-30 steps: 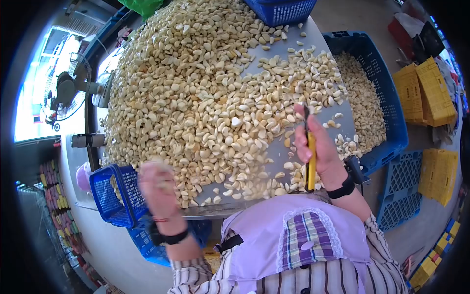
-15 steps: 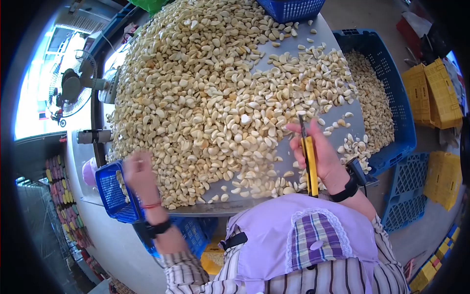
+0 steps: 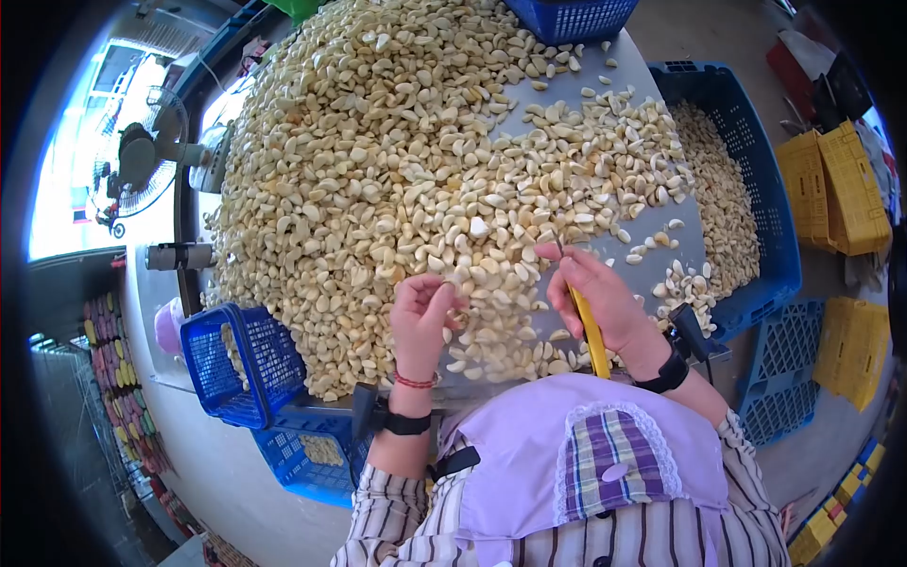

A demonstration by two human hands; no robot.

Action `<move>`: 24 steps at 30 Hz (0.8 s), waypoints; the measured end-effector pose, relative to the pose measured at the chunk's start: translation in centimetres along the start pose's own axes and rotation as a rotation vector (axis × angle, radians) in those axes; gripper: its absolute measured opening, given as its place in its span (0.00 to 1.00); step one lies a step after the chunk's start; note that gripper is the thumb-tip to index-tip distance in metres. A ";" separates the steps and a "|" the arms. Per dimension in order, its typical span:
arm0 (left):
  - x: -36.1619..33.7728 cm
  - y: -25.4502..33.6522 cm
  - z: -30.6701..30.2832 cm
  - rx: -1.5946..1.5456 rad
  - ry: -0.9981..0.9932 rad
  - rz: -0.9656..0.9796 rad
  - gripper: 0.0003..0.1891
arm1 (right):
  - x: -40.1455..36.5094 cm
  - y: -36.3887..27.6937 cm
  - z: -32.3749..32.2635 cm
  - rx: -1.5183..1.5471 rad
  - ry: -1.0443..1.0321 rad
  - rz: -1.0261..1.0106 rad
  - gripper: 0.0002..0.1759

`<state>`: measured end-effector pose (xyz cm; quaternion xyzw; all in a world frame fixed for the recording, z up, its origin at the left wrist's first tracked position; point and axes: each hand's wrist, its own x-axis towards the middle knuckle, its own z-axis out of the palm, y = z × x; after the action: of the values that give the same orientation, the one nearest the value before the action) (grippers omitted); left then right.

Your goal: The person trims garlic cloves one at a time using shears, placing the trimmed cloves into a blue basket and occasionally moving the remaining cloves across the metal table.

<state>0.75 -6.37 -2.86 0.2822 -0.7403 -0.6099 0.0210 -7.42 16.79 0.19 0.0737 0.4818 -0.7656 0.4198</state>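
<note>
Peeled garlic cloves [image 3: 368, 180] cover most of the metal table in a thick heap. My left hand [image 3: 421, 317] is over the heap's near edge, its thumb and fingers drawn together in a pinch; I cannot tell what is between them. To its right, my right hand [image 3: 609, 307] is closed around a yellow-handled knife [image 3: 590, 331]. The narrow dark blade points away from me, toward the cloves, and the handle's end reaches down near my lilac apron [image 3: 529, 425].
A blue basket [image 3: 227, 364] with some cloves stands at the table's left corner, another blue basket [image 3: 293, 468] below it. At right is a large blue crate [image 3: 779, 217] of cloves, with yellow crates [image 3: 831, 189] beyond. A fan [image 3: 142, 156] stands at left.
My left hand has moved right, from beside the left blue basket to the heap's near edge in front of me. My right hand keeps the knife, now tilted more to the left.
</note>
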 end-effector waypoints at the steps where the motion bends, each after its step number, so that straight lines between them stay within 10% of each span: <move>1: -0.7 1.6 0.0 -0.231 -0.055 -0.098 0.09 | -0.1 0.0 0.4 0.000 -0.003 0.006 0.23; 10: -3.5 3.9 1.7 -0.556 -0.220 -0.124 0.10 | -1.2 0.0 3.0 -0.768 -0.257 -0.237 0.37; 22: -4.8 4.4 1.5 -0.594 -0.297 -0.195 0.05 | -1.3 -0.5 2.5 -0.547 -0.305 -0.108 0.29; 24: -4.4 4.6 0.4 -1.168 -0.380 -0.167 0.03 | -1.2 -0.8 2.1 -0.490 -0.237 -0.062 0.27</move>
<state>2.47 -3.60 2.56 0.1677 -0.2504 -0.9535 -0.0079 -6.61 15.94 2.50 -0.1349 0.6024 -0.6418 0.4550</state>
